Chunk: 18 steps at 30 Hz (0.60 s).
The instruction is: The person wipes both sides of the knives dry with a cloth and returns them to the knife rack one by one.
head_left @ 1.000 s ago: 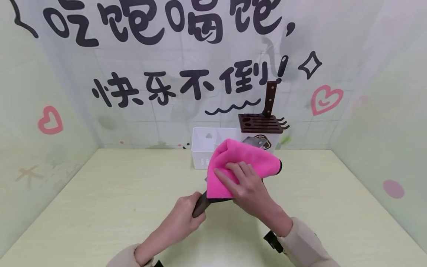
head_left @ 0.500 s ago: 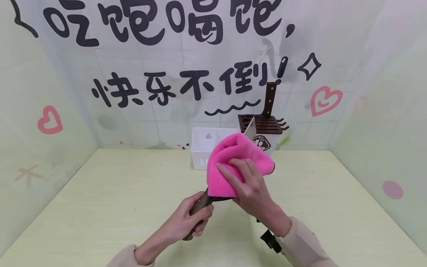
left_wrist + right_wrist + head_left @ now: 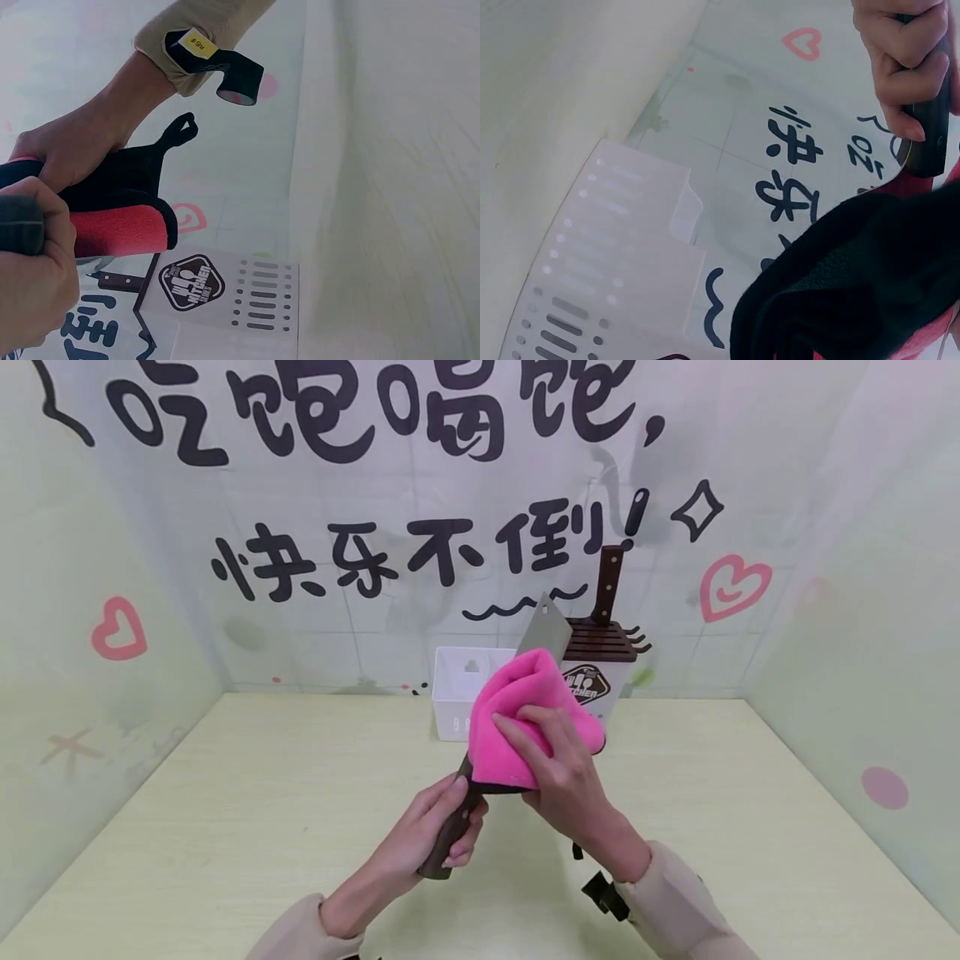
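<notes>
My left hand (image 3: 429,827) grips the dark handle (image 3: 442,850) of a cleaver. Its broad metal blade (image 3: 546,631) points up and away, with the tip part showing above a pink cloth (image 3: 517,706). With bent fingers, my right hand (image 3: 573,785) holds this cloth against the blade. The cloth covers the middle of the blade and the part near the handle. In the left wrist view, the cloth's black side (image 3: 120,180) and a hanging loop (image 3: 180,129) show below the right hand. The right wrist view shows the left fingers (image 3: 907,45) curled round the handle.
Behind the cloth stands a knife block with a brown slotted top (image 3: 603,647), one brown-handled knife (image 3: 609,581) in it and hooks on its right side. A white compartment holder (image 3: 450,697) adjoins it on the left. Printed walls surround the pale wooden table (image 3: 262,810).
The cleaver has swung to a steeper angle, and more of its blade shows above the cloth. My left hand has turned with the handle. The right hand keeps hold of the cloth, which has shifted slightly.
</notes>
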Each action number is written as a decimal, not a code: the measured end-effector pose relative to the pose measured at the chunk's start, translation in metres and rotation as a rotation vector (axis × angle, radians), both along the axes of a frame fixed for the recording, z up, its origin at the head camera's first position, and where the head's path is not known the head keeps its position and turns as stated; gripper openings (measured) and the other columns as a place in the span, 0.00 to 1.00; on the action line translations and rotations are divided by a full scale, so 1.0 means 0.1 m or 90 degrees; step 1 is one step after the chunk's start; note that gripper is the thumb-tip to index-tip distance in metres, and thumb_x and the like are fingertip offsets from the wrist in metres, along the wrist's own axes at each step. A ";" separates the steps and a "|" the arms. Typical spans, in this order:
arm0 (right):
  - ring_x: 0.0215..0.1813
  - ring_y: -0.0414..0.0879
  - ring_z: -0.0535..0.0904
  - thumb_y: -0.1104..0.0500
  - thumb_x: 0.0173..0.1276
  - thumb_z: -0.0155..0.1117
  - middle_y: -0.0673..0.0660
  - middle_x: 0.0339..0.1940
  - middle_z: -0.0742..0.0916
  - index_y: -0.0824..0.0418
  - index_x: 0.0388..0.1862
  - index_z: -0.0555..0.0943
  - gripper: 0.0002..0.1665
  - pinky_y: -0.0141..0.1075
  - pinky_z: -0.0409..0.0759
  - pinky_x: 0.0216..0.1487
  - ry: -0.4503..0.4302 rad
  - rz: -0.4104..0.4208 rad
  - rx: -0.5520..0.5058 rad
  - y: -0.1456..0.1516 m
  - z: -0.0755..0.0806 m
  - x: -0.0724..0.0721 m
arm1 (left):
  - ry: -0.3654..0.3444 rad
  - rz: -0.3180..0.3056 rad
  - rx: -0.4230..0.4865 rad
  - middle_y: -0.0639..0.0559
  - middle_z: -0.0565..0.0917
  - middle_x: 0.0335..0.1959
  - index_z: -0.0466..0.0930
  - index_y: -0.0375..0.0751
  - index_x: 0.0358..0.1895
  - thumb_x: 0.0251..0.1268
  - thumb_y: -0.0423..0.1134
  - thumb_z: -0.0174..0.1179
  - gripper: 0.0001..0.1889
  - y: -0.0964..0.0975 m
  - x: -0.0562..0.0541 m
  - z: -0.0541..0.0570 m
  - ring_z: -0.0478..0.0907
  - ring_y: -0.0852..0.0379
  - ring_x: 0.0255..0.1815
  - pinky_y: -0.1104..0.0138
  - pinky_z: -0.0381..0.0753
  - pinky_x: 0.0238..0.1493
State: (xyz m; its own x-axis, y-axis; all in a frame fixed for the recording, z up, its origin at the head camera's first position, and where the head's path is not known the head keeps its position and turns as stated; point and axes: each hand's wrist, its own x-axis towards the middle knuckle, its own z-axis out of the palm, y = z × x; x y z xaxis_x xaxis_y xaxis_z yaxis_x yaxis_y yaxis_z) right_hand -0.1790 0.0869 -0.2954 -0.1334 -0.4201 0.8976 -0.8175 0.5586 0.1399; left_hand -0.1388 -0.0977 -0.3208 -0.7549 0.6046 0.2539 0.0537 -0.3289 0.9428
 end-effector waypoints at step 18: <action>0.42 0.56 0.72 0.73 0.37 0.70 0.65 0.38 0.76 0.64 0.47 0.77 0.32 0.45 0.77 0.38 -0.029 -0.076 -0.014 0.06 -0.03 -0.08 | -0.013 0.167 0.010 0.52 0.71 0.21 0.64 0.34 0.43 0.72 0.48 0.33 0.19 0.14 -0.15 0.01 0.65 0.64 0.15 0.76 0.66 0.16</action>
